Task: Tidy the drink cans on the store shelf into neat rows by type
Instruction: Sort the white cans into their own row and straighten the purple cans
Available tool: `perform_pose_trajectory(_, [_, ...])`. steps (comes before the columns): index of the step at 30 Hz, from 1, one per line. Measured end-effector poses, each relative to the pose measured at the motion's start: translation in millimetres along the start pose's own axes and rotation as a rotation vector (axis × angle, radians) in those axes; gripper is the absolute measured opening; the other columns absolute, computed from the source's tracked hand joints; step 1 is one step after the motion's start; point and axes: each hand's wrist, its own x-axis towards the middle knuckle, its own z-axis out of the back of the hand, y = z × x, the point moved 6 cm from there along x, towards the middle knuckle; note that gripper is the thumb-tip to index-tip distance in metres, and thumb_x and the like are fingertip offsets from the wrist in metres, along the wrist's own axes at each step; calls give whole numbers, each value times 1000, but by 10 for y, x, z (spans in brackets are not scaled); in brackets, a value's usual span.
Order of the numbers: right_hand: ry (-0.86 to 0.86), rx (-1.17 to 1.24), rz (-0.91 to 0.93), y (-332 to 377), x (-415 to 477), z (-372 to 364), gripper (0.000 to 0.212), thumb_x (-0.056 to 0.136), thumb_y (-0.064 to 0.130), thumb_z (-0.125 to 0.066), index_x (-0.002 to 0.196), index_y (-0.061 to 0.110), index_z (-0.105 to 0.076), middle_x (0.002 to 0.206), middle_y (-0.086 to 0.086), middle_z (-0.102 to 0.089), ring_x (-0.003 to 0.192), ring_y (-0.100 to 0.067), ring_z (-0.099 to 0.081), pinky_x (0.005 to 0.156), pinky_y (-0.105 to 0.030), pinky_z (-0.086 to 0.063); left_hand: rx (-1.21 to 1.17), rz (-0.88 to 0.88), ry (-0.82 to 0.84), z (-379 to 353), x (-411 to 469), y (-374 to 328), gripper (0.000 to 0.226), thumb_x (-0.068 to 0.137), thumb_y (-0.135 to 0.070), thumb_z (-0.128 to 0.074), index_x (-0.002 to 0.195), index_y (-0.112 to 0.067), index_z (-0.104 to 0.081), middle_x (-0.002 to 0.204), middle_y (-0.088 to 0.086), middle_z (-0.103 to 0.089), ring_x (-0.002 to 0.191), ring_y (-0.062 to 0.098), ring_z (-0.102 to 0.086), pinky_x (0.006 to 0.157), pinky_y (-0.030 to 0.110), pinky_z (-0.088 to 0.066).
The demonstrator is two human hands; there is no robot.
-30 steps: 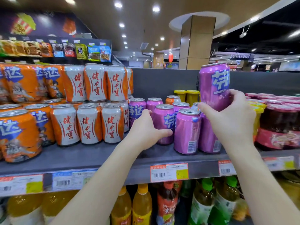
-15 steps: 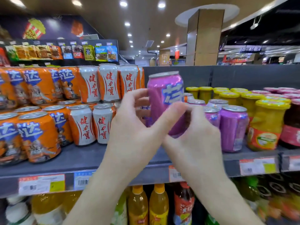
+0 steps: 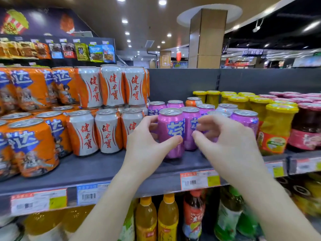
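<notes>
Purple can point(image 3: 171, 134) gripped by left hand point(image 3: 147, 146) at shelf point(image 3: 97, 169) front, placement step; right hand point(image 3: 224, 141) curled by neighbouring can point(image 3: 190, 129), grasp unclear; next: square it into row.

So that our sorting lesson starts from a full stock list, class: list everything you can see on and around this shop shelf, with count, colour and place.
purple cans: about eight, purple, shelf centre
orange-and-white cans: at least six, two tiers, left of the purple
orange cans: several, blue lettering, far left
lone orange can: one, back, among the purple
yellow-lidded jars: several, yellow, right
red jars: several, pink lids, far right
shelf: one, grey
price tags: several, shelf edge
bottles: several, yellow, orange, green, below
snack packets: several, mixed, upper left
left hand: grips front purple can
right hand: fingers curled by purple cans, grip unclear
</notes>
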Motion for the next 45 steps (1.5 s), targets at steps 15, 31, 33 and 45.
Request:
perform_pose_trajectory(15, [471,-618,-250,-807,1811,279,54,66,46,-90,102,10,-72,88,-5,-75,75,-21,-74,70,-36,-64,-11,70,110,-156,51,60,70,66,-48,-90,126,-42,-54,107,-22,-65,88,-12,-64,61,10,-50])
perform_pose_trajectory(31, [489,-462,-441,-717,1830,337,49,74,25,-88,111,5,-62,110,-16,-67,94,-32,-70,85,-43,-61,-105,71,-52,43,-6,-35,47,85,-46,-73,128,-34,-56,113,-18,-63,95,-5,-63,55,2,-47])
perform_pose_trajectory(33, [349,-406,-345,-519,1913,525,49,71,26,-89,106,5,-61,102,-15,-68,86,-30,-70,74,-39,-62,-109,57,-71,59,6,-77,35,90,-46,-68,122,-34,-58,105,-23,-63,90,-17,-61,56,0,-45])
perform_pose_trajectory(45, [226,-1,1,758,1557,346,42,81,46,-76,105,12,-71,85,2,-73,75,-10,-71,64,-24,-58,-190,-51,-236,488,-35,-411,40,86,-46,-74,121,-33,-63,107,-19,-70,98,-8,-65,80,15,-55])
